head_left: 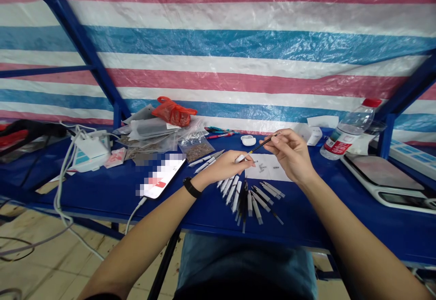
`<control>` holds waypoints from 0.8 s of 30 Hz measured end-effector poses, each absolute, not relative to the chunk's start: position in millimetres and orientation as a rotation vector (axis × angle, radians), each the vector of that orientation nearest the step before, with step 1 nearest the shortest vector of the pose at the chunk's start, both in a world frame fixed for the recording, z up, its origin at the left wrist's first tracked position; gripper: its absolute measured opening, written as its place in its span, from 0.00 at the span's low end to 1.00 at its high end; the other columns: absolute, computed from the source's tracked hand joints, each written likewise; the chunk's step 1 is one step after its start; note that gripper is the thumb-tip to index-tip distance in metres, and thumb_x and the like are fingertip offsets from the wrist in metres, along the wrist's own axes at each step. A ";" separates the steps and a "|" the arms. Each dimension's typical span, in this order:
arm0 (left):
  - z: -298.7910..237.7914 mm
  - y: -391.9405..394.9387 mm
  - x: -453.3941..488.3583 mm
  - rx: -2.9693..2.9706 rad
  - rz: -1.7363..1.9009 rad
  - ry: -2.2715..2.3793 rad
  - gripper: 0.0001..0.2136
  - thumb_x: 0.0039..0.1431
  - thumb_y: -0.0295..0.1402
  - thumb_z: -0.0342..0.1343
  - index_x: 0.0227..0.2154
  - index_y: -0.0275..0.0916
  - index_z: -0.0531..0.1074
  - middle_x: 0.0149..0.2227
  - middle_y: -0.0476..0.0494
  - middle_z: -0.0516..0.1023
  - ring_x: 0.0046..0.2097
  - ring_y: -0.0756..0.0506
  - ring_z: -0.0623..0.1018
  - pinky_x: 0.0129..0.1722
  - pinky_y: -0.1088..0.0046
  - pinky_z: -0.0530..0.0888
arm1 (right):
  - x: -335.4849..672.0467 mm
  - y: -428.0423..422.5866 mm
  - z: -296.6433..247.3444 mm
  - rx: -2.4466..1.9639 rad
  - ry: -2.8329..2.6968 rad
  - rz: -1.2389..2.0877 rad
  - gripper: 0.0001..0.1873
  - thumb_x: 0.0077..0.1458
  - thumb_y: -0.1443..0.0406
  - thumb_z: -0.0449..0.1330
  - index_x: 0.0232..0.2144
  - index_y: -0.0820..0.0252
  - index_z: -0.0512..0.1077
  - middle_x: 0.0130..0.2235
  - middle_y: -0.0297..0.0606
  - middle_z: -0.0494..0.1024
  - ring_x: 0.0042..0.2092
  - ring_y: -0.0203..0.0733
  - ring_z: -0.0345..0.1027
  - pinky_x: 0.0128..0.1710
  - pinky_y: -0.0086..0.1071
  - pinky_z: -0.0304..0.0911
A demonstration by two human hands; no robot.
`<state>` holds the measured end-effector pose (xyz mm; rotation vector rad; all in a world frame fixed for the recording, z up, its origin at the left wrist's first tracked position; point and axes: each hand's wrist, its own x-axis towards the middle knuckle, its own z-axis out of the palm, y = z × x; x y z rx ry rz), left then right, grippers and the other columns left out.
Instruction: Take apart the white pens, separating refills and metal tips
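My left hand [226,165] is closed on a white pen barrel [240,158], its open end tilted up to the right. My right hand [293,154] pinches a dark pen refill [261,144] near its upper end. The refill's lower end meets the barrel; how far it sits inside cannot be told. Beneath my hands lies white paper [284,175] with small dark pieces [262,168], too small to name surely. Closer to me, white barrels [236,195], grey tapered pen parts [257,211] and dark refills [242,204] are fanned out on the blue table [204,213].
Left of my hands lies a plugged-in phone [160,182]. Plastic bags [153,129] and a red bag [173,111] are piled behind it. A white case [248,140] and pens [221,134] lie further back. A bottle [350,132] and a scale [388,175] stand right.
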<state>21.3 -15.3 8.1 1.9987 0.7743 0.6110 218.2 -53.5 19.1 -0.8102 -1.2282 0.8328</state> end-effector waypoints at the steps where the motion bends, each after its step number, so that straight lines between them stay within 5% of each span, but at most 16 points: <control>1: 8.5 -15.6 21.4 2.007 0.608 0.776 0.10 0.63 0.37 0.56 0.35 0.37 0.79 0.19 0.56 0.68 0.21 0.52 0.67 0.24 0.76 0.62 | 217.8 -53.9 19.3 -0.800 -1.223 0.841 0.22 0.42 0.48 0.76 0.30 0.50 0.73 0.33 0.30 0.80 0.38 0.42 0.81 0.43 0.38 0.79; 8: 9.1 -15.9 20.8 2.013 0.610 0.761 0.10 0.62 0.37 0.55 0.33 0.37 0.78 0.20 0.55 0.68 0.22 0.52 0.67 0.25 0.77 0.63 | 215.5 -53.1 13.5 -0.888 -1.427 0.884 0.19 0.46 0.49 0.74 0.32 0.53 0.76 0.37 0.36 0.83 0.40 0.45 0.80 0.45 0.43 0.77; 13: 8.1 -15.2 20.6 1.974 0.636 0.710 0.11 0.62 0.38 0.55 0.28 0.37 0.73 0.20 0.55 0.67 0.22 0.53 0.65 0.24 0.77 0.61 | 217.0 -50.6 10.2 -1.043 -1.621 0.837 0.22 0.48 0.50 0.72 0.42 0.55 0.80 0.37 0.39 0.83 0.38 0.45 0.77 0.35 0.37 0.73; 18: 7.0 -13.3 18.9 1.702 0.708 0.695 0.12 0.60 0.42 0.57 0.29 0.38 0.70 0.20 0.57 0.62 0.20 0.55 0.58 0.20 0.78 0.55 | 217.4 -51.0 10.5 -1.089 -1.660 0.876 0.22 0.47 0.48 0.72 0.36 0.57 0.81 0.34 0.39 0.82 0.33 0.43 0.74 0.25 0.34 0.70; 24: 9.0 -12.1 17.6 1.550 0.689 0.677 0.11 0.59 0.40 0.59 0.30 0.38 0.70 0.19 0.57 0.60 0.19 0.57 0.53 0.19 0.77 0.50 | 212.5 -50.6 6.7 -1.022 -1.590 0.825 0.20 0.47 0.47 0.73 0.32 0.56 0.81 0.33 0.39 0.84 0.34 0.44 0.77 0.32 0.37 0.73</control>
